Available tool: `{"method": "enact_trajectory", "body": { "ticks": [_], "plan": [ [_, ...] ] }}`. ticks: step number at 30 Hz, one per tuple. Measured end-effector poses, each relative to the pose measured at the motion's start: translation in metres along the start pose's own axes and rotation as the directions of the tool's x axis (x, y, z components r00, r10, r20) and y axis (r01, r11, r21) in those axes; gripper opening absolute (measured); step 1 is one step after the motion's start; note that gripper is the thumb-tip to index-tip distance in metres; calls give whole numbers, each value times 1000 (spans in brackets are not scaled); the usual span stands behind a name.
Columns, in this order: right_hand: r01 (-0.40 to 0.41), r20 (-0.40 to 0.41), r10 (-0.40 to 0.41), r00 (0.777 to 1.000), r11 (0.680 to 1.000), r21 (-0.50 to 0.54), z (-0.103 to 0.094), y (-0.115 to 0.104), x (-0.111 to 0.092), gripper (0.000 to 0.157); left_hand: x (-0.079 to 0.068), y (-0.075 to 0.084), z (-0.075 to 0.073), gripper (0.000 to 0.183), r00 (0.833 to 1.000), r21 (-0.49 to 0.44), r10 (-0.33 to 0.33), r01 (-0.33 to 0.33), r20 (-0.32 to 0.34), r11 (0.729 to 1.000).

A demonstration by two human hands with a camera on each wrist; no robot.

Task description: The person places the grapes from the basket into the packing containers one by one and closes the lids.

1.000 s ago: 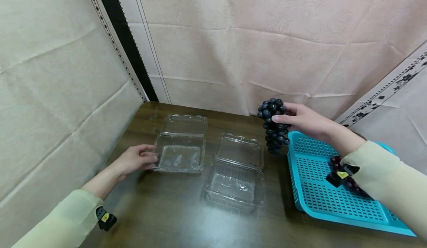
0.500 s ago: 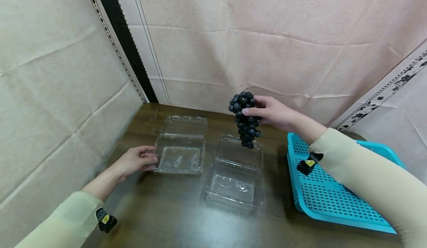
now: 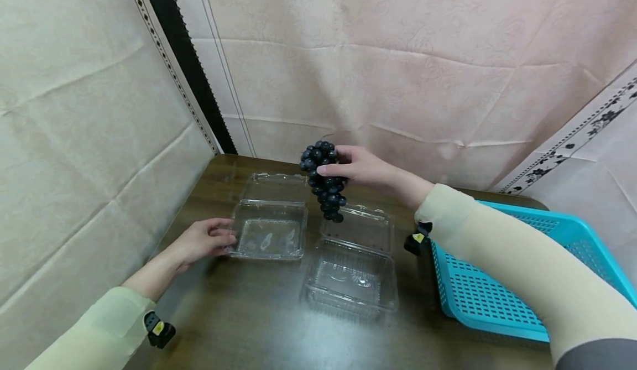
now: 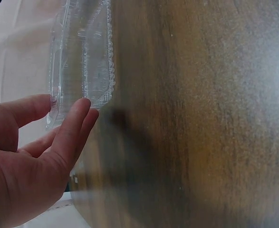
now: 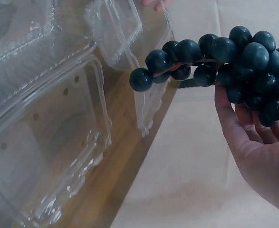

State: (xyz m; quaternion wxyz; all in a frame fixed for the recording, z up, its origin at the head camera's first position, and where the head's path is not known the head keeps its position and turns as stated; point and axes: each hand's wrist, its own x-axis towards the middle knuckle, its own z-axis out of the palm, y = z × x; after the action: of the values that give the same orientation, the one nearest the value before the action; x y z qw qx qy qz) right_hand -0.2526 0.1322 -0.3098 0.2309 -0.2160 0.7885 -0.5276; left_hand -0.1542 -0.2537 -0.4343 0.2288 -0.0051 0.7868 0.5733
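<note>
My right hand (image 3: 365, 166) grips a bunch of dark grapes (image 3: 325, 182) with thumb and fingers around its side. The bunch hangs in the air, tilted, over the area between two clear plastic clamshell boxes. My left hand (image 3: 206, 237) touches the near left side of the left clamshell box (image 3: 271, 237). In the left wrist view its fairly straight fingers (image 4: 72, 126) and thumb lie at the corner of that box. Both boxes stand with their lids folded back; the right clamshell box (image 3: 348, 273) sits nearer the front. The right wrist view shows the grapes (image 5: 255, 57) close up.
A blue perforated plastic basket (image 3: 490, 287) stands at the right, partly covered by the right sleeve. Everything rests on a dark wooden table (image 3: 239, 314). A pale cloth curtain (image 3: 398, 82) hangs behind it, with another cloth (image 3: 99, 137) on the left.
My right hand has carried the dark grapes leftward from beside the basket, over the right box, to near the left one. My left hand has stayed at the left box.
</note>
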Motion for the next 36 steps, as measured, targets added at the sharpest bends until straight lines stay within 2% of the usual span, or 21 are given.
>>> {"method": "enact_trajectory", "body": {
  "ticks": [4, 11, 18, 24, 28, 32, 36],
  "plan": [
    [2, -9, -3, 1000, 998, -60, 14, 0, 12, 38, -1, 1, 1, 61, 1000, -5, -2, 2, -1, 1000],
    [11, -5, -11, 1000, 1000, -26, 41, 2, 28, 31, -1, 0, 1, 61, 1000, -11, 2, -2, -1, 1000],
    [-22, 15, 22, 1000, 1000, 14, 64, 8, 42, 38, -2, 0, 2, 61, 1000, -11, 5, -5, -5, 1000],
    [-11, -16, 9, 1000, 997, -79, 78, 17, 51, 32, -1, 1, 2, 62, 1000, -24, -7, 7, -10, 1000],
    [-3, -29, 0, 1000, 995, -102, 86, 23, 54, 32, 0, 0, 3, 62, 1000, -29, -9, 9, -14, 1000],
    [1, -8, -2, 1000, 991, -136, 93, 29, 57, 30, 0, 0, 3, 62, 1000, -37, -5, 5, -13, 999],
    [23, 24, -18, 1000, 970, -241, 99, 34, 60, 34, 0, 0, 4, 60, 1000, -45, 3, -3, -16, 999]
  ]
}}
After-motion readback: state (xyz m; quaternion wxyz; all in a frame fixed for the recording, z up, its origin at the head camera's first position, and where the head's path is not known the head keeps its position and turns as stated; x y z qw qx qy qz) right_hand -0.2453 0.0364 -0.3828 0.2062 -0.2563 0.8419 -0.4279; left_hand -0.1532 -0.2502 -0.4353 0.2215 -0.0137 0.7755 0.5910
